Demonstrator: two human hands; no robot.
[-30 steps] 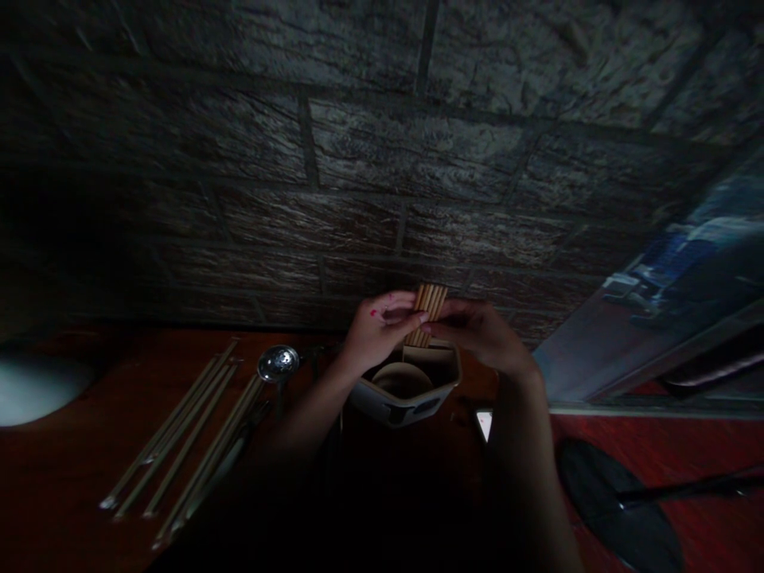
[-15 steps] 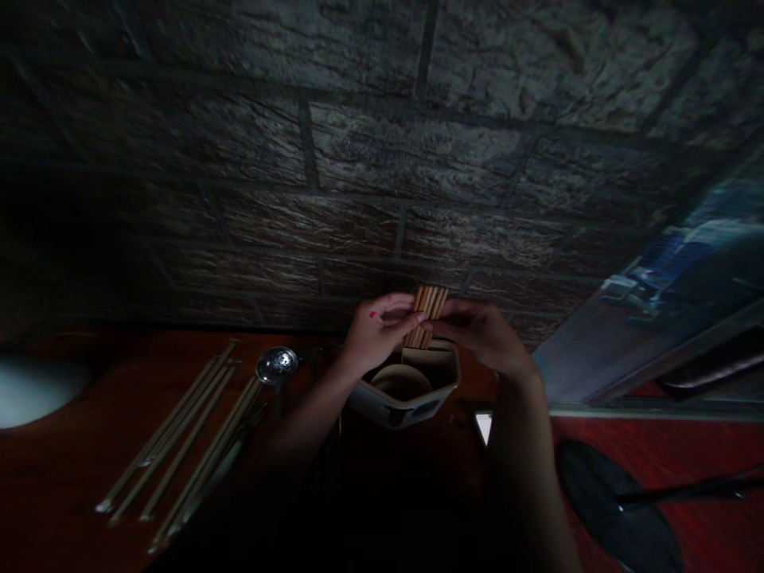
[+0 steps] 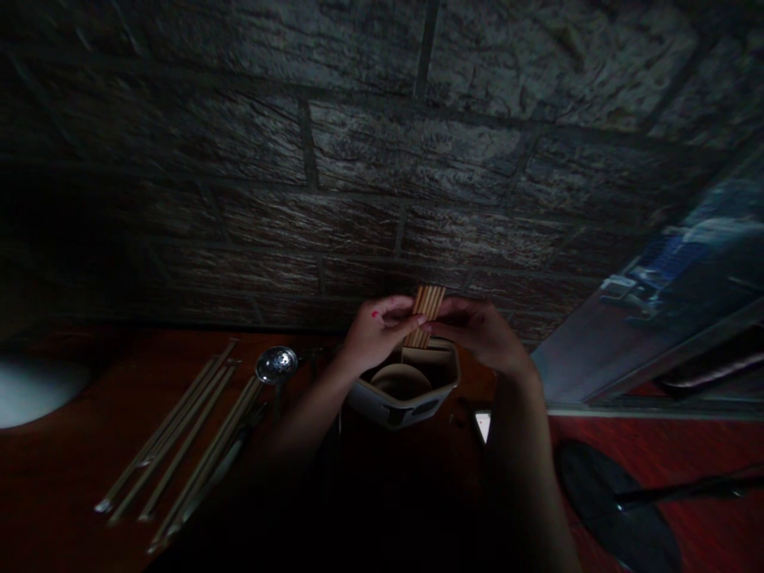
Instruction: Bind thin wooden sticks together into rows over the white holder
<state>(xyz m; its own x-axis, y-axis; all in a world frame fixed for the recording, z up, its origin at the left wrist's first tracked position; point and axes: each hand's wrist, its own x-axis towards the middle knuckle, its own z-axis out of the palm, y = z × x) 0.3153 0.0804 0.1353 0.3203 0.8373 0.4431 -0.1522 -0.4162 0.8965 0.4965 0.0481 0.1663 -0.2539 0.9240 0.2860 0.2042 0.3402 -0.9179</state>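
Between my two hands a flat bundle of brown wooden chopsticks (image 3: 428, 302) stands upright, leaning slightly. My left hand (image 3: 376, 330) pinches it from the left side, its thumb across the front. From the right, my right hand (image 3: 477, 330) grips the same bundle with its thumb nearly meeting the other. The lower ends are just over the far rim of a pale utensil holder (image 3: 387, 412), which has compartments and a round cup-like section inside. Whether the chopsticks touch the rim I cannot tell.
On the wooden table (image 3: 53, 477) lie a metal slotted ladle (image 3: 277, 366) and several long pale sticks (image 3: 179, 446). A white rounded object (image 3: 36, 391) is at the left. By my right forearm is a lit phone (image 3: 483, 426). A stone-pattern wall (image 3: 358, 143) rises behind.
The chopsticks' tops have shifted slightly left and lie more evenly side by side. Both hands keep nearly the same place and grip.
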